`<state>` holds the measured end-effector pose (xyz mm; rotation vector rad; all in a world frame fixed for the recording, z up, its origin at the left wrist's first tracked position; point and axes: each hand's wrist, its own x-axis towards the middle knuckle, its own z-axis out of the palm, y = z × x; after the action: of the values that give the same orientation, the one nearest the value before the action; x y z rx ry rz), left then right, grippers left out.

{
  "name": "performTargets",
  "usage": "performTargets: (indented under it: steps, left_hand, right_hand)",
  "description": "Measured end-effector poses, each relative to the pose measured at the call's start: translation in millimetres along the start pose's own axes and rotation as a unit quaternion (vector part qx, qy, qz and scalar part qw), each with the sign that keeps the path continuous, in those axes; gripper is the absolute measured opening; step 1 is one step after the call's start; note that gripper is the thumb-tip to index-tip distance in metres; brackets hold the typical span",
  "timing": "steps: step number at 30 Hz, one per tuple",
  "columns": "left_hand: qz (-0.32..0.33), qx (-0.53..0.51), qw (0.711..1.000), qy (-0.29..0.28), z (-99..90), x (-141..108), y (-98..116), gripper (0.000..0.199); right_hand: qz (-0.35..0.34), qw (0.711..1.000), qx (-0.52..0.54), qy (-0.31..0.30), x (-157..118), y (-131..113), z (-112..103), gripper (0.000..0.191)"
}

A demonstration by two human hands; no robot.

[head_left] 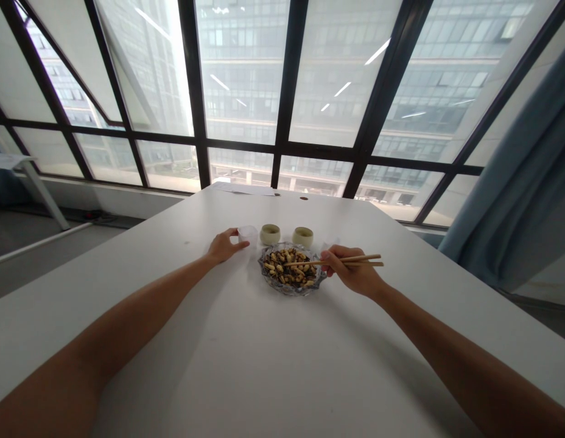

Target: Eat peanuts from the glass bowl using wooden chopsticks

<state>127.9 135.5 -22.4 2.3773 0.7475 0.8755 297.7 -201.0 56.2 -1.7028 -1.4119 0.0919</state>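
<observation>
My right hand [349,267] is closed round a pair of wooden chopsticks [362,260], whose tips reach into a scalloped glass bowl [291,291]. That bowl holds a mix of peanuts [289,267] and darker bits. Whether the tips pinch a peanut is too small to tell. At the left of the bowl, my left hand [224,246] has thumb and fingers round the side of a clear plastic cup [248,235] standing on the table. Just behind the bowl are two pale green cups [270,234], side by side. Something clear, partly hidden, sits behind my right hand.
Everything stands on a long white table [264,365]. Papers [243,189] lie at its far edge, near two small round spots. Large black-framed windows [282,146] rise beyond, a blue curtain [515,170] hangs at right, and another white table [8,161] stands at far left.
</observation>
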Motion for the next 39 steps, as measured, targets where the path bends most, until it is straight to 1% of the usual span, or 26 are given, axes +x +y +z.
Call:
performTargets:
  steps: [5,12,18,20,23,26,29,34,39]
  left_hand:
    - [0.001,0.004,1.000,0.001,0.8,1,-1,0.063]
    - [0.003,0.002,1.000,0.001,0.8,1,-1,0.063]
    - [0.010,0.000,1.000,0.002,1.8,1,-4,0.061]
    - [0.012,-0.002,1.000,0.004,1.9,1,-3,0.061]
    - [0.013,-0.005,1.000,0.007,1.4,1,-1,0.060]
    - [0.005,-0.004,1.000,0.003,0.3,0,1,0.060]
    - [0.008,-0.002,1.000,-0.001,-0.3,-1,2,0.059]
    - [0.009,0.002,1.000,0.002,-0.1,-1,1,0.060]
    - [0.010,0.003,1.000,0.003,0.7,0,0,0.060]
  right_hand:
    - [-0.006,1.000,-0.001,-0.006,1,2,-1,0.049]
    - [-0.016,0.999,-0.021,-0.020,1,-2,0,0.045]
    - [-0.013,1.000,-0.015,-0.008,0,3,0,0.046]
    - [0.003,1.000,0.010,0.007,1,6,0,0.048]
    - [0.046,0.995,0.070,0.047,4,8,0,0.051]
    - [0.095,0.982,0.133,0.096,9,12,-2,0.055]
    - [0.131,0.964,0.195,0.126,13,17,-5,0.057]
    - [0.152,0.940,0.263,0.153,18,29,-9,0.058]
    - [0.163,0.934,0.276,0.160,19,33,-10,0.059]
